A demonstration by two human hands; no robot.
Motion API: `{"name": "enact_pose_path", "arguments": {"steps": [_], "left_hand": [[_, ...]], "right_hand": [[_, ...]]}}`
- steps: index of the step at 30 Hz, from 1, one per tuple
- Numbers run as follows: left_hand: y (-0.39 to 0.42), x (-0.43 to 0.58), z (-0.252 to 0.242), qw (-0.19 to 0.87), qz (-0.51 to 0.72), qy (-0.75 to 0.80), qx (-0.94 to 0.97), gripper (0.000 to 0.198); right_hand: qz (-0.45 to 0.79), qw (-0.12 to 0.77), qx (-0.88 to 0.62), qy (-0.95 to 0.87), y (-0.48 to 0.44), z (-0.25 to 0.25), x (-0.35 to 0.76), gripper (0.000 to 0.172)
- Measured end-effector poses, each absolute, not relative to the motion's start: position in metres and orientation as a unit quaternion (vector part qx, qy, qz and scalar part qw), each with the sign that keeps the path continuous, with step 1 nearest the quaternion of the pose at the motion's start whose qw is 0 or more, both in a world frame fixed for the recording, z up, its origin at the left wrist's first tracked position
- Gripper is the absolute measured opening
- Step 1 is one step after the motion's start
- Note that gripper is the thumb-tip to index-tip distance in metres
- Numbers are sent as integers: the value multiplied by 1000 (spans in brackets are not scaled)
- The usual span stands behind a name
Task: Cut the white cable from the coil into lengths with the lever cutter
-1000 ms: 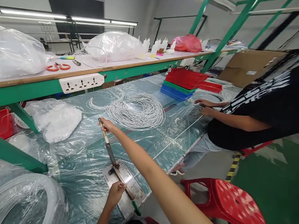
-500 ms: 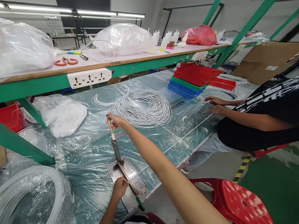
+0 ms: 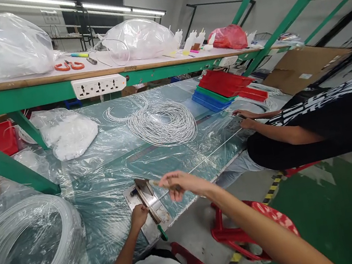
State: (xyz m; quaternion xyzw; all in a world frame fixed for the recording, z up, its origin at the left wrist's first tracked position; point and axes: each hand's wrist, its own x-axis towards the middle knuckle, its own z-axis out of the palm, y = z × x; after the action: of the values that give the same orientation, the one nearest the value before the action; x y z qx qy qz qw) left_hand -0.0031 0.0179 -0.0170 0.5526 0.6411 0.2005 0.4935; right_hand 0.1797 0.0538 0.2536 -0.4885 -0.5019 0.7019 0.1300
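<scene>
A small metal lever cutter [image 3: 147, 207] sits at the near edge of the plastic-covered bench [image 3: 109, 173]. My right hand [image 3: 180, 183] is closed round the cutter's handle, which is swung down low toward me. My left hand [image 3: 139, 217] is pinched on a thin white tube at the cutter's base plate. That white tube [image 3: 212, 152] runs taut across the bench to the hands of a co-worker [image 3: 245, 119] in a black shirt, who holds its far end.
A pile of cut white tube pieces [image 3: 161, 123] lies mid-bench. A big coil of white tubing [image 3: 23, 243] sits at the near left. Stacked red, green and blue trays [image 3: 219, 90] are at the back right. A red stool [image 3: 262, 225] stands below. A power strip [image 3: 99, 86] hangs on the green shelf.
My right hand has swung the cutter's handle from upright down toward me. My left hand stays at the base plate. The co-worker's hands have barely moved.
</scene>
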Motion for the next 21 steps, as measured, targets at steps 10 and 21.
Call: {"name": "enact_pose_path", "arguments": {"steps": [10,21], "left_hand": [[18,-3,-16,478,191,651,558,29],[18,-3,-24,482,196,650,554,29]], "right_hand": [[566,76,-680,-460,-86,121,187,15],[447,200,-717,-496,-102,77,176,42]]}}
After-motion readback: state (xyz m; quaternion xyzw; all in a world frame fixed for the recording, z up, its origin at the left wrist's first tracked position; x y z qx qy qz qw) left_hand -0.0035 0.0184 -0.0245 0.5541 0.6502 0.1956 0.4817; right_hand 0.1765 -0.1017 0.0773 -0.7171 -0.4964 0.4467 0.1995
